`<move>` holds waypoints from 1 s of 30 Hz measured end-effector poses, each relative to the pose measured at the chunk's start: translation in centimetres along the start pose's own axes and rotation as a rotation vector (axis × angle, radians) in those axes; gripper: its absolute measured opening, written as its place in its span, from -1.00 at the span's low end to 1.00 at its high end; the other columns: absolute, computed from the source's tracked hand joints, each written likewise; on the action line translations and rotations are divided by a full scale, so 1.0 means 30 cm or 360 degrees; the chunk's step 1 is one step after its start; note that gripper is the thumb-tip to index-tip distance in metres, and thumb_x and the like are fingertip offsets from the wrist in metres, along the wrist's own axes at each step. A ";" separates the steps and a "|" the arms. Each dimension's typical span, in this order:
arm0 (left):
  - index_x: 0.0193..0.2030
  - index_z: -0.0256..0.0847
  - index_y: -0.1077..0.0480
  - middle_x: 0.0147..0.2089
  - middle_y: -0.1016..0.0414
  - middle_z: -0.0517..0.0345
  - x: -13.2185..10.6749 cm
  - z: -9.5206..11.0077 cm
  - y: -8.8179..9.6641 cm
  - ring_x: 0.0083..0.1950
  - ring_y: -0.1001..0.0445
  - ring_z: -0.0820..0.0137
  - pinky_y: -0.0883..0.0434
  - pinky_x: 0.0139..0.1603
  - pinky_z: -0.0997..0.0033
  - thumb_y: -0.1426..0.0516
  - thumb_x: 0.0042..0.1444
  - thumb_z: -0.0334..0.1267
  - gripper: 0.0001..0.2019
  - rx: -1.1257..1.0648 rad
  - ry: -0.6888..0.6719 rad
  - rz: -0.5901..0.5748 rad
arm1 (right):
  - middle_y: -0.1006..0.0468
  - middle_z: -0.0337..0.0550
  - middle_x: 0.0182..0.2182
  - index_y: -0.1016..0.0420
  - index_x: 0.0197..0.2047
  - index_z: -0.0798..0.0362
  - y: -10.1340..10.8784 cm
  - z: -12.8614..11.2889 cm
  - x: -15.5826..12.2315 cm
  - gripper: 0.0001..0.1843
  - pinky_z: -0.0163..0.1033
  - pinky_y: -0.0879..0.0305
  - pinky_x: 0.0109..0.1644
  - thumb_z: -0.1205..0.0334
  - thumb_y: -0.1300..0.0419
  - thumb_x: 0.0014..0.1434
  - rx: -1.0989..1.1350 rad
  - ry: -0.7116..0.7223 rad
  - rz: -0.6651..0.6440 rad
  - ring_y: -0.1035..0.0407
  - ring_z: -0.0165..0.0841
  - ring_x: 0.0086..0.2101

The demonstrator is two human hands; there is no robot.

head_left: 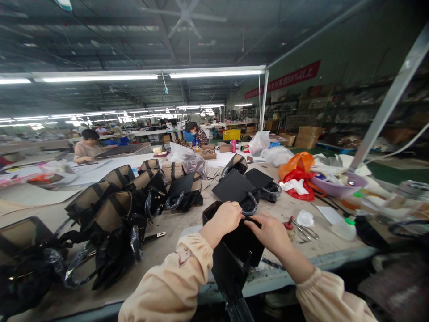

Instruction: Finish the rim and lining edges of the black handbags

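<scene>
A black handbag [246, 246] stands tilted at the table's front edge, right before me. My left hand [225, 221] is closed on its upper rim, fingers curled over the edge. Close beside it, my right hand [271, 231] pinches the same rim between thumb and fingers. What lies under the fingertips is hidden. Just beyond my hands, a plastic-wrapped handle [250, 205] shows in front of another black bag with a flat black panel [232, 187]. A dark strap or handle hangs below the handbag toward me.
Several unfinished-looking black bags [110, 214] crowd the table's left side. To the right are a red-topped bottle [288, 223], metal scissors [306, 233], a green-capped bottle [346, 229] and a purple basin [340, 184]. A metal post [390, 100] rises at the right. Two people sit farther back.
</scene>
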State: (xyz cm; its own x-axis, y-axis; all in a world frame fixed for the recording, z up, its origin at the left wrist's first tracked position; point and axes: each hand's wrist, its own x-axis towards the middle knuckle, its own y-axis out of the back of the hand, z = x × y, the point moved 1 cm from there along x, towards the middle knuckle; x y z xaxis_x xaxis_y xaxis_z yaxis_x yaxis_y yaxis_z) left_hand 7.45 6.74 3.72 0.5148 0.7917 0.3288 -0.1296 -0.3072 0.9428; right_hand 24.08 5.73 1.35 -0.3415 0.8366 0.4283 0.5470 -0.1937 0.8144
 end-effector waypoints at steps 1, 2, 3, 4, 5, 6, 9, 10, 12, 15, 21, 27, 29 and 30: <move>-0.41 -0.29 -0.44 -0.32 -0.47 0.07 -0.001 -0.003 0.001 -0.27 -0.45 0.36 -0.36 -0.19 0.39 -0.10 0.15 -0.25 -0.81 -0.0001 0.0005 -0.0005 | -0.54 -0.22 -0.32 -0.57 -0.27 -0.12 -0.004 -0.003 0.006 -0.78 -0.30 -0.24 -0.23 0.09 -0.10 0.18 0.0007 0.0001 -0.0009 -0.42 -0.33 -0.26; -0.41 -0.29 -0.45 -0.32 -0.47 0.07 -0.003 -0.007 0.001 -0.27 -0.45 0.37 -0.36 -0.19 0.40 -0.10 0.14 -0.25 -0.81 -0.0010 0.0009 -0.0005 | -0.54 -0.22 -0.32 -0.58 -0.28 -0.12 -0.007 -0.004 0.011 -0.78 -0.30 -0.24 -0.22 0.12 -0.09 0.18 0.0015 0.0005 -0.0016 -0.42 -0.34 -0.26; -0.40 -0.29 -0.45 -0.31 -0.47 0.08 -0.005 -0.015 0.003 -0.27 -0.45 0.37 -0.36 -0.19 0.41 -0.11 0.14 -0.24 -0.82 -0.0028 0.0008 -0.0004 | -0.54 -0.22 -0.33 -0.57 -0.29 -0.10 -0.010 -0.004 0.015 -0.78 -0.30 -0.24 -0.21 0.14 -0.09 0.19 0.0028 0.0012 -0.0019 -0.41 -0.34 -0.26; -0.40 -0.28 -0.46 -0.31 -0.47 0.09 -0.007 -0.025 0.004 -0.26 -0.45 0.37 -0.36 -0.19 0.41 -0.12 0.13 -0.23 -0.81 -0.0053 0.0000 -0.0004 | -0.53 -0.21 -0.33 -0.57 -0.29 -0.09 -0.013 -0.003 0.019 -0.78 -0.30 -0.24 -0.21 0.16 -0.08 0.19 0.0043 0.0025 -0.0020 -0.41 -0.35 -0.27; -0.40 -0.28 -0.46 -0.31 -0.48 0.10 -0.009 -0.038 0.006 -0.26 -0.45 0.37 -0.36 -0.19 0.41 -0.13 0.12 -0.21 -0.81 -0.0082 -0.0017 -0.0012 | -0.53 -0.21 -0.34 -0.57 -0.30 -0.07 -0.015 -0.001 0.021 -0.78 -0.31 -0.24 -0.21 0.17 -0.08 0.19 0.0059 0.0043 -0.0020 -0.41 -0.35 -0.27; -0.40 -0.27 -0.47 -0.30 -0.48 0.10 -0.011 -0.053 0.007 -0.26 -0.45 0.37 -0.36 -0.19 0.42 -0.14 0.11 -0.19 -0.80 -0.0112 -0.0037 -0.0029 | -0.53 -0.20 -0.35 -0.56 -0.31 -0.05 -0.017 0.001 0.022 -0.79 -0.31 -0.24 -0.21 0.17 -0.08 0.19 0.0072 0.0063 -0.0020 -0.41 -0.35 -0.28; -0.39 -0.25 -0.50 -0.28 -0.49 0.11 -0.013 -0.097 0.011 -0.25 -0.45 0.39 -0.35 -0.20 0.45 -0.16 0.09 -0.16 -0.81 -0.0195 -0.0091 -0.0099 | -0.53 -0.19 -0.36 -0.55 -0.32 -0.02 -0.020 0.012 0.023 -0.79 -0.30 -0.24 -0.20 0.17 -0.08 0.19 0.0088 0.0103 -0.0013 -0.40 -0.34 -0.28; -0.39 -0.24 -0.50 -0.27 -0.49 0.12 -0.013 -0.108 0.012 -0.25 -0.45 0.40 -0.34 -0.20 0.46 -0.16 0.10 -0.17 -0.81 -0.0217 -0.0098 -0.0106 | -0.53 -0.18 -0.36 -0.54 -0.33 -0.01 -0.022 0.015 0.024 -0.78 -0.29 -0.24 -0.20 0.17 -0.08 0.19 0.0089 0.0107 -0.0009 -0.40 -0.34 -0.28; -0.38 -0.23 -0.51 -0.26 -0.50 0.12 -0.011 -0.121 0.012 -0.24 -0.45 0.41 -0.34 -0.20 0.47 -0.14 0.12 -0.19 -0.81 -0.0242 -0.0090 -0.0092 | -0.52 -0.17 -0.37 -0.53 -0.35 0.00 -0.024 0.021 0.025 -0.77 -0.29 -0.23 -0.20 0.16 -0.07 0.20 0.0092 0.0106 -0.0001 -0.39 -0.33 -0.29; -0.38 -0.24 -0.51 -0.27 -0.50 0.11 -0.007 -0.120 0.012 -0.24 -0.45 0.40 -0.34 -0.20 0.47 -0.12 0.14 -0.18 -0.79 -0.0232 -0.0041 -0.0058 | -0.50 -0.17 -0.41 -0.51 -0.39 0.01 -0.026 0.025 0.030 -0.74 -0.29 -0.23 -0.23 0.16 -0.04 0.20 0.0098 0.0104 0.0003 -0.37 -0.34 -0.33; -0.37 -0.27 -0.51 -0.32 -0.49 0.07 0.000 -0.103 0.016 -0.29 -0.46 0.38 -0.36 -0.23 0.44 -0.10 0.16 -0.16 -0.75 -0.0134 0.0040 -0.0080 | -0.44 -0.18 -0.46 -0.45 -0.47 0.03 -0.025 0.023 0.035 -0.70 -0.29 -0.20 -0.28 0.15 -0.02 0.20 0.0115 0.0125 -0.0006 -0.33 -0.35 -0.38; -0.38 -0.30 -0.49 -0.32 -0.48 0.05 0.006 -0.099 -0.001 -0.29 -0.47 0.37 -0.38 -0.22 0.42 -0.09 0.16 -0.17 -0.74 -0.0077 0.0029 -0.0026 | -0.43 -0.21 -0.48 -0.43 -0.50 0.02 -0.028 0.022 0.039 -0.72 -0.31 -0.18 -0.30 0.16 -0.04 0.18 0.0156 0.0138 0.0024 -0.33 -0.37 -0.39; -0.38 -0.30 -0.49 -0.32 -0.49 0.05 0.007 -0.098 -0.003 -0.28 -0.47 0.36 -0.38 -0.21 0.42 -0.09 0.16 -0.18 -0.74 -0.0074 0.0028 -0.0048 | -0.43 -0.22 -0.48 -0.42 -0.51 0.02 -0.026 0.021 0.039 -0.72 -0.31 -0.17 -0.30 0.17 -0.04 0.18 0.0141 0.0149 0.0017 -0.34 -0.37 -0.38; -0.38 -0.30 -0.49 -0.33 -0.49 0.05 0.007 -0.097 -0.002 -0.28 -0.47 0.36 -0.39 -0.21 0.42 -0.09 0.16 -0.18 -0.74 -0.0073 0.0027 -0.0066 | -0.43 -0.22 -0.48 -0.42 -0.51 0.02 -0.025 0.021 0.039 -0.72 -0.31 -0.16 -0.31 0.16 -0.04 0.18 0.0119 0.0150 0.0007 -0.34 -0.37 -0.38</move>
State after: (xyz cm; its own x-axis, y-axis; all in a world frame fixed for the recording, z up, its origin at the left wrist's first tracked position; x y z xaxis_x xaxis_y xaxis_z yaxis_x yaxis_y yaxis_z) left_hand 5.12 8.46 3.90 0.5061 0.8123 0.2899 -0.1476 -0.2496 0.9570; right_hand 23.77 7.18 1.00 -0.4074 0.7832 0.4697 0.6029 -0.1557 0.7825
